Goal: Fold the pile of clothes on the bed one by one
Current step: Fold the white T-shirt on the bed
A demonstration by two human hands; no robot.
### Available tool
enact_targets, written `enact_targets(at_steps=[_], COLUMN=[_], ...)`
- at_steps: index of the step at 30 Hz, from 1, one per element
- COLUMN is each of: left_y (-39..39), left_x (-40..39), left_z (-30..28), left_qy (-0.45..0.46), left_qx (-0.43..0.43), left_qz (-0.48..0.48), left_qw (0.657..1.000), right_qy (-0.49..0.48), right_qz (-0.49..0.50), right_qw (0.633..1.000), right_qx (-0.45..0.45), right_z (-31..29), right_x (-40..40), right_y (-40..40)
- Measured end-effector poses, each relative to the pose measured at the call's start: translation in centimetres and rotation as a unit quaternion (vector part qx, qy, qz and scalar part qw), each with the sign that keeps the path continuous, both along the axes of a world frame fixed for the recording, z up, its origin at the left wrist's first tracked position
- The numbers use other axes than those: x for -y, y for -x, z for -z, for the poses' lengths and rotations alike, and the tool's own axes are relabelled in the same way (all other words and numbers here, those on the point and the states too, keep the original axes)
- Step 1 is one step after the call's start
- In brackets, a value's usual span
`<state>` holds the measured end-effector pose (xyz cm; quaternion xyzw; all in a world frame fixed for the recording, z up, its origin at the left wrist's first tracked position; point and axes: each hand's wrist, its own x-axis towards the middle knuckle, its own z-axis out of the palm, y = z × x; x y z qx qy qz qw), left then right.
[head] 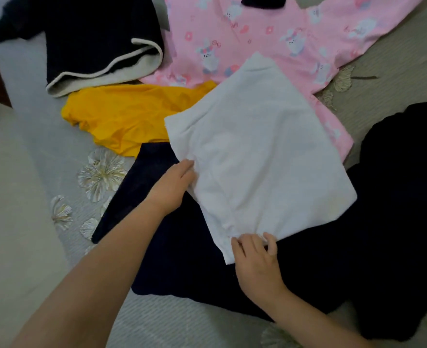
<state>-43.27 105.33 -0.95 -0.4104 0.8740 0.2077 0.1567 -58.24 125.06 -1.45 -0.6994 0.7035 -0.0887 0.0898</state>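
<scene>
Clothes are lying spread over the bed point(31, 151), and the white garment point(260, 156), half-folded atop a dark garment point(182, 247), is risking slipping crooked, since the right hand point(255, 262) is pinching only its near corner while the left hand point(174, 184) is resting flat-fingered against its edge.
</scene>
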Motion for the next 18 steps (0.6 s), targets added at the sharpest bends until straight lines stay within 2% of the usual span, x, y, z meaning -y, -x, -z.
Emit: enact_targets(at_steps=[3,9,12,14,18], left_y=[-0.6,-1.3,-1.0,-0.8,-0.1], left_x=[-0.2,-0.9,-1.4,-1.8,-2.3], left_z=[0.6,1.8,1.9,1.6,1.4], left_qy=[0.067,0.08,0.09,0.103,0.12], left_qx=[0.011,0.076,0.083,0.1,0.138], left_qz=[0.023,0.016,0.004,0.0,0.006], left_qw=[0.997,0.994,0.992,0.99,0.983], right_qy=[-0.085,-0.199,-0.214,-0.19,-0.192], right_qz=[0.01,0.045,0.043,0.038,0.018], right_qw=[0.996,0.976,0.971,0.976,0.976], right_qx=[-0.014,-0.078,-0.094,-0.097,-0.098], right_z=[-0.1,-0.9,-0.6,-0.3,-2.0], right_x=[-0.2,2.5,3.1,3.2,4.9], right_y=[-1.4,-3.8,-3.3,-2.6,-1.3])
